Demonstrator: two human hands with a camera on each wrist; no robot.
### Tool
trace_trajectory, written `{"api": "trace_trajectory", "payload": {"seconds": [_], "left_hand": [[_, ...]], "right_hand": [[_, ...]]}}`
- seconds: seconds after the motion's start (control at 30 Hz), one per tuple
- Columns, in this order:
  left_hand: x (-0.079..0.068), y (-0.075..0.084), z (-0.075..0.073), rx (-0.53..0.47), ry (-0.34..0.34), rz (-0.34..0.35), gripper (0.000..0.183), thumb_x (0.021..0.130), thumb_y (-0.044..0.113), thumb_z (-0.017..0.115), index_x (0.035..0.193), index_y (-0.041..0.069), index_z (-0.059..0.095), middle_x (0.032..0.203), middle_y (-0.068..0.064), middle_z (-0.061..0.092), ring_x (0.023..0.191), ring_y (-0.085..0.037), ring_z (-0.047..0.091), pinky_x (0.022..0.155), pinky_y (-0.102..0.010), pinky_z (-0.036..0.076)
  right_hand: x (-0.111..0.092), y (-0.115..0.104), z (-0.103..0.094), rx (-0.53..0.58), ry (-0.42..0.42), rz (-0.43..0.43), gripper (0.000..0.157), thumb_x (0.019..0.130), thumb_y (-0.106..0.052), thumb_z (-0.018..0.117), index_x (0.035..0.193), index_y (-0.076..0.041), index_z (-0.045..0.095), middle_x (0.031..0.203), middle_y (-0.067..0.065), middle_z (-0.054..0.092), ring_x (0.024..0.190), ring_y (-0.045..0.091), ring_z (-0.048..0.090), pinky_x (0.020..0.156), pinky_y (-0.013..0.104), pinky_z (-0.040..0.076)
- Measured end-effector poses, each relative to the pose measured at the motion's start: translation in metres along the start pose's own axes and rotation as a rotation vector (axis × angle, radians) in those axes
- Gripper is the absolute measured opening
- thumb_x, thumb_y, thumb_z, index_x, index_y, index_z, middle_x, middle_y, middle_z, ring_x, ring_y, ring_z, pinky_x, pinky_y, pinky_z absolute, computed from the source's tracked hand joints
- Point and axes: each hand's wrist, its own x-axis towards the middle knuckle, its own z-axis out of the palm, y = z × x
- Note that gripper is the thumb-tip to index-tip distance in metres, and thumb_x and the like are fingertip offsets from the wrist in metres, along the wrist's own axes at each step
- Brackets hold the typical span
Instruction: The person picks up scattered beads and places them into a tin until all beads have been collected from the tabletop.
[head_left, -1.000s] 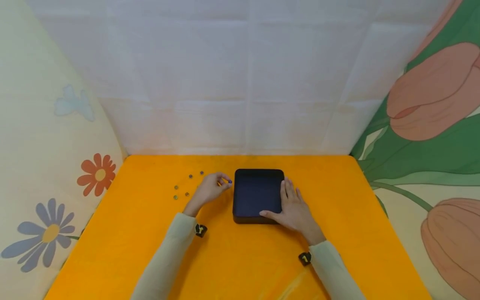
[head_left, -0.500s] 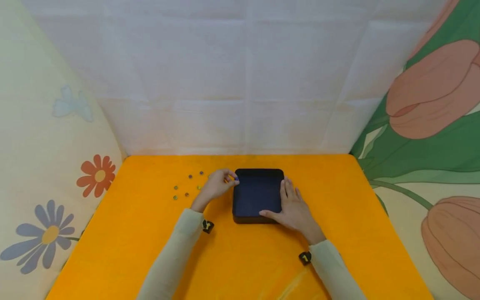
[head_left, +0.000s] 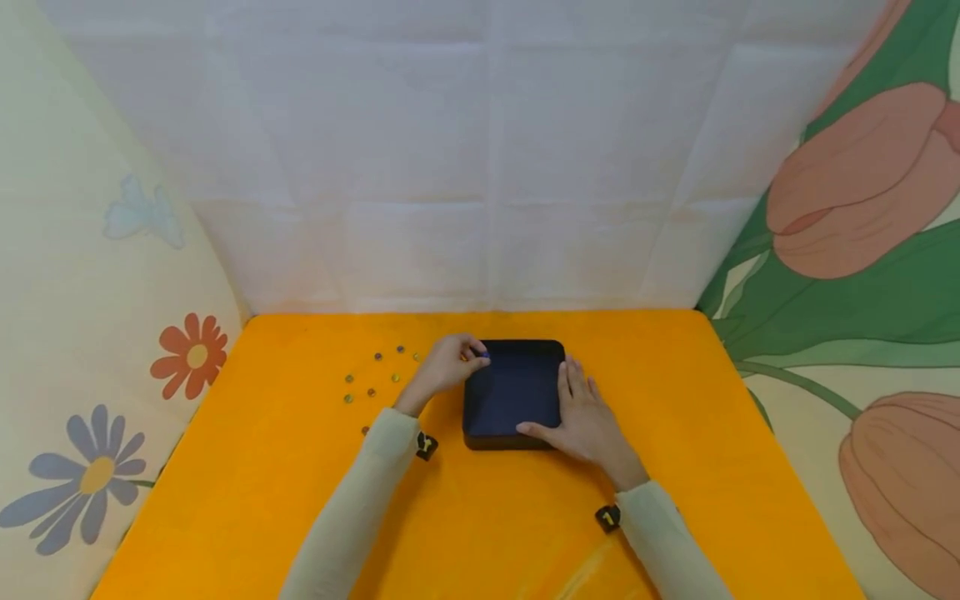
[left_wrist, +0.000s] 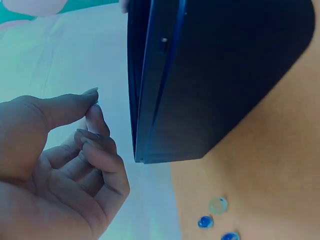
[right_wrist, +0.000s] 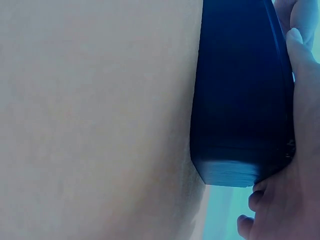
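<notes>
My left hand (head_left: 448, 364) pinches a small blue marble (head_left: 486, 355) between thumb and index finger, over the left rim of a square black box (head_left: 472, 429). In the left wrist view the fingertips almost cover the marble, and the hand (left_wrist: 70, 155) is beside the box's upper edge (left_wrist: 142, 125). My right hand (head_left: 592, 421) rests on the near right corner of the box. Its straight fingers lie along the right side, and the thumb reaches over the front rim. From the right wrist, the box's dark outer wall (right_wrist: 240, 95) fills the middle, with the hand (right_wrist: 295, 195) along its edge.
Several glass marbles lie left of the box on the orange table cover (head_left: 697, 433), among them a dark one (head_left: 401, 349), a yellowish one (head_left: 395, 378) and a reddish one (head_left: 365, 431). A white sheet (head_left: 487, 167) hangs behind; flowered cloths (head_left: 885, 275) flank the table.
My left hand has moved right with the blue marble, from beside the box to over its left rim, uncovering more marbles on the table. The right hand has stayed on the box.
</notes>
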Motion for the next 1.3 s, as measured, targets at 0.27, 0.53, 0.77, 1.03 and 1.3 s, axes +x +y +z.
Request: {"api": "trace_trajectory", "payload": {"seconds": [0.27, 0.53, 0.77, 1.03, 1.3], "left_hand": [[0.01, 0.007, 0.006, 0.044, -0.007, 0.025, 0.02, 0.103, 0.026, 0.069, 0.115, 0.01, 0.072, 0.095, -0.008, 0.071, 0.076, -0.019, 0.063, 0.068, -0.03, 0.053], [0.022, 0.015, 0.011, 0.085, -0.029, 0.053, 0.022, 0.103, 0.028, 0.07, 0.117, 0.011, 0.073, 0.098, -0.007, 0.073, 0.08, -0.018, 0.065, 0.071, -0.031, 0.055], [0.031, 0.022, 0.016, 0.1, -0.054, 0.077, 0.022, 0.103, 0.027, 0.07, 0.117, 0.011, 0.074, 0.095, -0.008, 0.072, 0.075, -0.019, 0.063, 0.069, -0.03, 0.053], [0.04, 0.026, 0.019, 0.121, -0.07, 0.099, 0.02, 0.103, 0.024, 0.069, 0.116, 0.01, 0.074, 0.093, -0.008, 0.071, 0.072, -0.02, 0.061, 0.066, -0.029, 0.051], [0.045, 0.032, 0.023, 0.118, -0.097, 0.114, 0.021, 0.103, 0.025, 0.07, 0.116, 0.01, 0.074, 0.092, -0.008, 0.07, 0.073, -0.02, 0.061, 0.066, -0.028, 0.051]], "right_hand": [[-0.001, 0.0, 0.001, 0.012, -0.002, 0.008, 0.134, 0.083, -0.095, 0.047, 0.167, -0.003, -0.001, 0.177, 0.016, -0.009, 0.167, 0.035, 0.003, 0.134, 0.054, 0.012], [0.0, 0.0, 0.003, 0.011, 0.004, -0.001, 0.134, 0.082, -0.095, 0.047, 0.167, -0.003, 0.0, 0.177, 0.017, -0.008, 0.166, 0.037, 0.006, 0.133, 0.054, 0.013], [0.0, 0.0, 0.002, 0.003, 0.007, 0.004, 0.135, 0.082, -0.096, 0.047, 0.167, -0.002, 0.001, 0.178, 0.017, -0.006, 0.166, 0.036, 0.006, 0.133, 0.054, 0.015], [0.0, 0.001, 0.003, 0.008, 0.02, 0.005, 0.134, 0.082, -0.096, 0.047, 0.167, -0.003, 0.001, 0.178, 0.017, -0.006, 0.166, 0.036, 0.007, 0.133, 0.055, 0.017], [0.0, 0.001, 0.002, 0.009, 0.02, -0.002, 0.133, 0.083, -0.095, 0.046, 0.167, -0.003, 0.001, 0.177, 0.017, -0.006, 0.166, 0.037, 0.008, 0.133, 0.054, 0.015]]}}
